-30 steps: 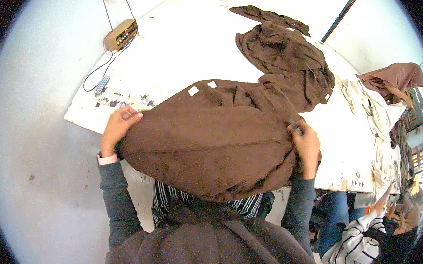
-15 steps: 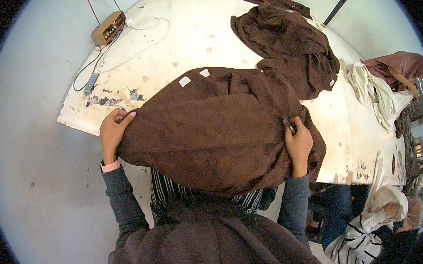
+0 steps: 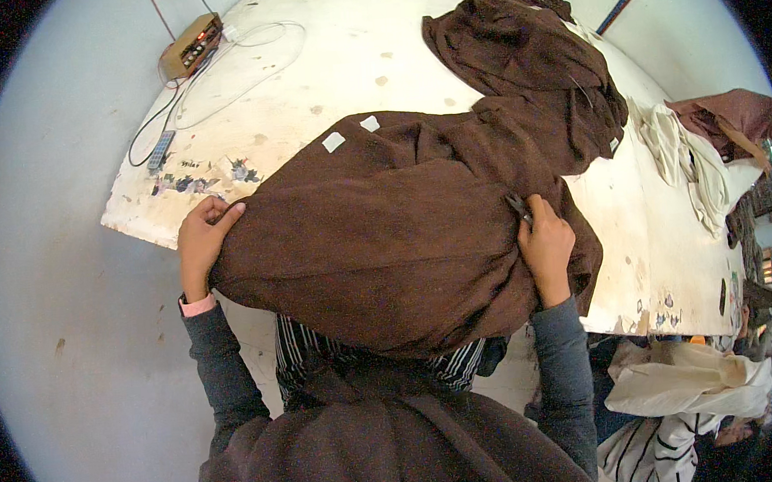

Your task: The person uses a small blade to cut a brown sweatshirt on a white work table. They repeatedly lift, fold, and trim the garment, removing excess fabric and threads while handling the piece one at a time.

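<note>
A large dark brown cloth (image 3: 377, 241) stretches between my two hands, over the near edge of the table and in front of me. Two small white patches, one of them a white square (image 3: 334, 142), sit on its far part. My left hand (image 3: 201, 243) pinches the cloth's left edge between thumb and fingers. On the right, my right hand (image 3: 547, 247) is closed around small dark thread snips (image 3: 520, 208), whose tips point up and left over the cloth. That hand rests against the cloth's right side; whether its fingers also grip fabric is hidden.
More brown cloth (image 3: 524, 42) lies heaped at the table's (image 3: 332, 76) far right. A brown box-shaped device (image 3: 191, 46) with cables and a remote control (image 3: 161, 149) are at the far left. Cream cloth (image 3: 691, 169) lies at right. Below it, a person in a striped sleeve (image 3: 659, 450) handles cream fabric.
My right hand has shifted slightly up and right with the snips. The left hand still pinches the edge. At lower right, the other person's cream fabric has spread out.
</note>
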A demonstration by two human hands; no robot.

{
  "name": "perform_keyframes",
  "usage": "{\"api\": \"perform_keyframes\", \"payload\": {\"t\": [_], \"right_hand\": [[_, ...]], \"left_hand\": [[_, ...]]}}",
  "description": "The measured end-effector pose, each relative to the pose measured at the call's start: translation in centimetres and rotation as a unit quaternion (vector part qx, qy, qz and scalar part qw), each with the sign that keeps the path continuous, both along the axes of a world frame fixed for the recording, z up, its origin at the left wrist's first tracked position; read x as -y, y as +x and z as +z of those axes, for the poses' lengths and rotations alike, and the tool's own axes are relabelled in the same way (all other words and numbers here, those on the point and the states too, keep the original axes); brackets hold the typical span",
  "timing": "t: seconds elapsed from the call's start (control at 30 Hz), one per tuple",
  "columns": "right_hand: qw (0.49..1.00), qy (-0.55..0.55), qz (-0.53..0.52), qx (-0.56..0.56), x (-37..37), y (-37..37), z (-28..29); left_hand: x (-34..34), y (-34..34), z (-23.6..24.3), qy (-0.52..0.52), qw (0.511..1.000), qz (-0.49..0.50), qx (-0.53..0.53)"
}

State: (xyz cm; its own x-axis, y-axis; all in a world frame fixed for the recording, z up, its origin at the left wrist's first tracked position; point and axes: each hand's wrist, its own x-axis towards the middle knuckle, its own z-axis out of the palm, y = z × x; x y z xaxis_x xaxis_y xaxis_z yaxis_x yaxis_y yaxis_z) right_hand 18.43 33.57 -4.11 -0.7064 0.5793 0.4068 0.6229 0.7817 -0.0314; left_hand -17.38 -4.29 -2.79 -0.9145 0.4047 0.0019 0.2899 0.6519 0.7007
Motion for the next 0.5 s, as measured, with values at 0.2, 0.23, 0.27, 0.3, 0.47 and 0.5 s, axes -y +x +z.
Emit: {"api": "perform_keyframes", "payload": {"t": [0.2, 0.23, 0.27, 0.3, 0.47, 0.5], "right_hand": [[0.997, 0.055, 0.027, -0.053, -7.8, -2.5, -1.7], [0.997, 0.055, 0.018, -0.045, -8.7, -3.3, -1.4], [0.998, 0.057, 0.007, -0.036, -9.4, -3.5, -0.9], [0.995, 0.061, -0.007, -0.079, -9.1, -4.1, 0.1], [0.915, -0.126, 0.166, -0.345, 3.5, -8.8, 10.1], [0.872, -0.265, 0.233, -0.340, 7.0, -9.3, 11.2]], "left_hand": [[-2.7, 2.6, 0.4, 0.068, 0.996, 0.006, -0.062], [-3.2, 3.3, 0.3, 0.114, 0.989, -0.014, -0.089], [-3.7, 3.9, 0.0, 0.160, 0.980, -0.034, -0.116], [-4.1, 4.6, 0.0, 0.204, 0.967, -0.052, -0.146], [-4.9, 11.6, 6.2, 0.187, 0.960, -0.185, -0.093], [-5.4, 13.0, 7.1, 0.190, 0.952, -0.233, -0.064]]}}
